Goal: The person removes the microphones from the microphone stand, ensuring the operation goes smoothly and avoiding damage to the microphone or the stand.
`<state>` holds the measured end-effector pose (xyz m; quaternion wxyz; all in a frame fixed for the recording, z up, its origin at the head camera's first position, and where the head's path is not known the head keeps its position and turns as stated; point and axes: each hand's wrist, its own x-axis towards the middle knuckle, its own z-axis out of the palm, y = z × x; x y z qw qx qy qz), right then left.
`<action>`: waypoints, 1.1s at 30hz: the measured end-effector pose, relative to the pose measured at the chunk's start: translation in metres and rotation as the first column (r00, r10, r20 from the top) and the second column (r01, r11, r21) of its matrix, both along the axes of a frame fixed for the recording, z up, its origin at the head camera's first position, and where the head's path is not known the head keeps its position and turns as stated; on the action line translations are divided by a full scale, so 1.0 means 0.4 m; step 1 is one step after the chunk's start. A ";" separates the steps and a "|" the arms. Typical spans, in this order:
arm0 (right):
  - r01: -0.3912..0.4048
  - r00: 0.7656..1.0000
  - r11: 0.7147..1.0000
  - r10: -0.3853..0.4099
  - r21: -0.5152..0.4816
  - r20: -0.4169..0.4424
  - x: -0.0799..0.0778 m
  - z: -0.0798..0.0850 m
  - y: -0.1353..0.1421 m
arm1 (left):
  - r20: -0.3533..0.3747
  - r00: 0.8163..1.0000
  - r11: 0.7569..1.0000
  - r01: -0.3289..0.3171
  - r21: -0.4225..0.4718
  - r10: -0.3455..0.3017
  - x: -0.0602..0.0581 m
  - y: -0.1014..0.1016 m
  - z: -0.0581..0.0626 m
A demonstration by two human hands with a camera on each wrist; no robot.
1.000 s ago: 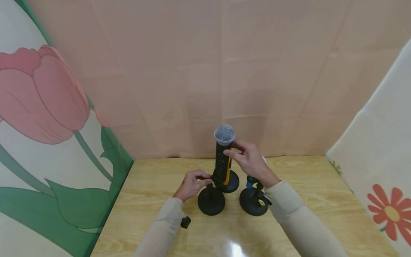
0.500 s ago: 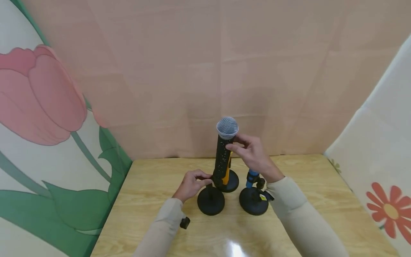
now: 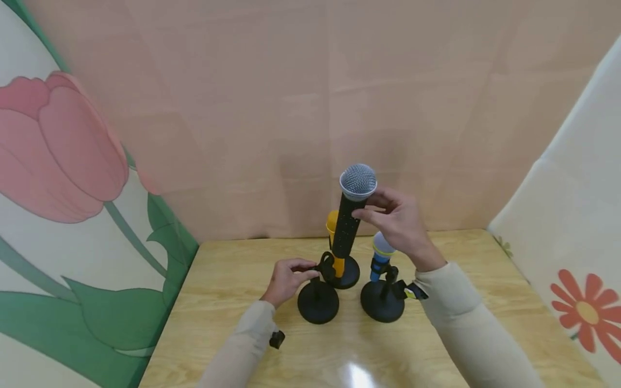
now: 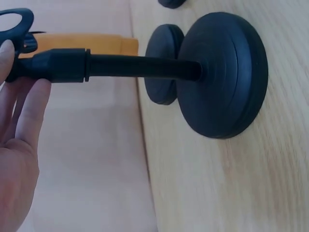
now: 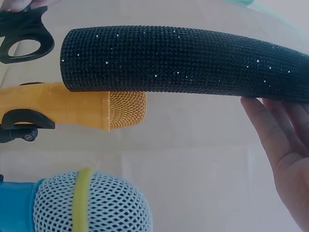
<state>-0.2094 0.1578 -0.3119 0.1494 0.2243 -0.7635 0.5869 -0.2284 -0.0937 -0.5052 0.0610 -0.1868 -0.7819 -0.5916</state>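
My right hand [image 3: 400, 221] pinches a black microphone [image 3: 347, 229] with a silver mesh head, just below the head. Its speckled handle hangs tilted in the air, the lower end apart from the ring clip [image 5: 28, 36] in the right wrist view. My left hand [image 3: 287, 279] grips the top of a black microphone stand [image 4: 140, 66] beside that ring clip. The stand's round base [image 3: 318, 303] rests on the table. Behind it a yellow microphone [image 5: 77, 104] sits in a second stand. A blue microphone [image 3: 380, 261] with a white head stands in a third, below my right wrist.
The wooden table [image 3: 233, 334] ends at a pinkish cloth backdrop [image 3: 242, 134]. A tulip-printed panel [image 3: 82, 151] borders the left side, a flower-printed cloth [image 3: 572, 215] the right. The yellow microphone's base [image 3: 350, 276] stands close behind the front stand.
My right hand has lifted the black microphone up and rightward, out of the ring clip. The clip and the yellow microphone now show. My left hand stays at the stand.
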 end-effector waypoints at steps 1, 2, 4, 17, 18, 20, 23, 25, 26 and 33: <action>0.001 1.000 1.000 -0.001 0.010 0.003 0.001 -0.003 0.001 | -0.005 1.000 1.000 0.003 -0.003 -0.003 0.000 -0.001 0.001; 0.004 1.000 1.000 -0.004 0.021 0.005 0.001 -0.005 0.002 | -0.006 1.000 1.000 0.006 -0.006 -0.006 0.000 -0.002 0.001; 0.004 1.000 0.999 -0.004 0.040 0.010 0.003 -0.011 0.005 | -0.011 1.000 1.000 0.010 -0.009 -0.010 0.000 -0.004 0.002; -0.008 0.995 0.997 0.000 0.081 0.100 0.027 -0.085 0.003 | -0.012 1.000 1.000 -0.025 -0.012 0.025 0.004 -0.048 -0.011; -0.006 0.995 0.996 -0.003 0.086 0.104 0.028 -0.090 0.002 | -0.025 0.999 1.000 -0.027 -0.010 0.027 -0.001 -0.052 -0.012; -0.013 0.994 0.996 0.003 0.090 0.112 0.029 -0.098 -0.001 | -0.056 0.998 1.000 -0.029 -0.009 0.029 -0.012 -0.058 -0.012; -0.022 0.993 0.994 0.010 0.104 0.118 0.031 -0.112 -0.007 | -0.089 0.995 0.998 -0.048 -0.029 0.046 -0.026 -0.069 -0.014; -0.030 0.992 0.993 0.016 0.115 0.122 0.032 -0.122 -0.012 | -0.102 0.992 0.996 -0.073 -0.044 0.068 -0.031 -0.076 -0.013; -0.032 0.992 0.992 0.018 0.119 0.123 0.033 -0.127 -0.014 | -0.108 0.991 0.995 -0.087 -0.054 0.081 -0.033 -0.080 -0.012; -0.046 0.993 0.993 0.034 0.109 0.109 0.034 -0.164 -0.035 | -0.151 0.974 0.978 -0.182 -0.099 0.166 -0.061 -0.103 -0.003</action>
